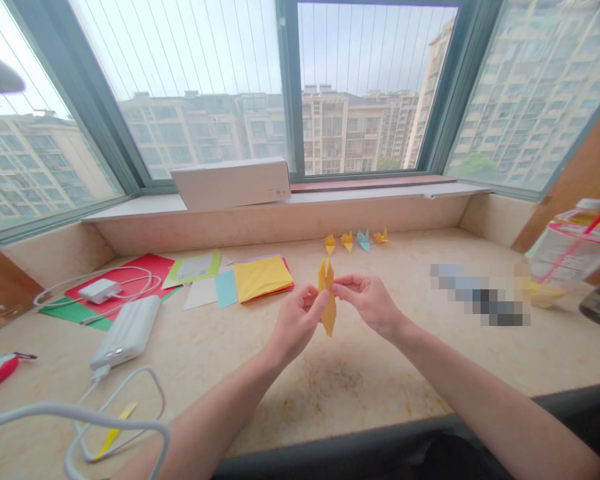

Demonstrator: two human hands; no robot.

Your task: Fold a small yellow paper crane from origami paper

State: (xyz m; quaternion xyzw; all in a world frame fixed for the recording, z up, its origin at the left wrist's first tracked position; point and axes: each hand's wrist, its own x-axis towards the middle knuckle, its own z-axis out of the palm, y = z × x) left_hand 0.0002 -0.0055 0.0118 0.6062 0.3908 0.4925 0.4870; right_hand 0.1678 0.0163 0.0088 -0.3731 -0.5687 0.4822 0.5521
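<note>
A yellow folded paper, long and pointed at both ends with a split at its upper tip, is held upright above the stone counter. My left hand pinches its left side, thumb across the front. The fingertips of my right hand are closed together at its upper right edge. Beyond my hands, small folded paper cranes stand in a row: yellow ones, among them a yellow crane, and a light blue crane.
Yellow paper sheets and other coloured sheets lie to the left. Nearer are a white power bank, a white cable and a red tool. A plastic cup stands at right; a white box rests on the sill.
</note>
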